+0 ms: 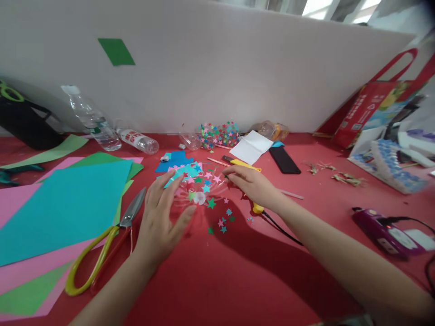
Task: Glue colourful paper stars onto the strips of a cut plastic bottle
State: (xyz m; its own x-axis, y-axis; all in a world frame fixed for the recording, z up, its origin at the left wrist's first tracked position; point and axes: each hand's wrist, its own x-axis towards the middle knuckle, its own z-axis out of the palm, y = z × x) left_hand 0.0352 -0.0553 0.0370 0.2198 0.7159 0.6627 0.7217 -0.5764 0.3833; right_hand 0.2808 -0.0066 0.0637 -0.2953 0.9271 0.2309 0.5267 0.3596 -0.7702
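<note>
A clear plastic bottle piece (200, 188) covered with small coloured paper stars lies on the red table (238, 271). My left hand (159, 222) cups its near left side with fingers spread and curved against it. My right hand (253, 183) reaches in from the right, its fingertips pinched at the piece's far right edge; what they pinch is too small to name. A yellow glue gun (249, 170) lies partly hidden under that hand. Loose stars (222, 219) are scattered just in front of the piece.
Yellow-handled scissors (105, 246) lie left of my left hand, beside teal, pink and green paper sheets (61, 208). Plastic bottles (93, 117), a star-covered piece (219, 134), a white notepad (251, 147) and a phone (284, 159) lie by the wall. A purple device (384, 231) sits right.
</note>
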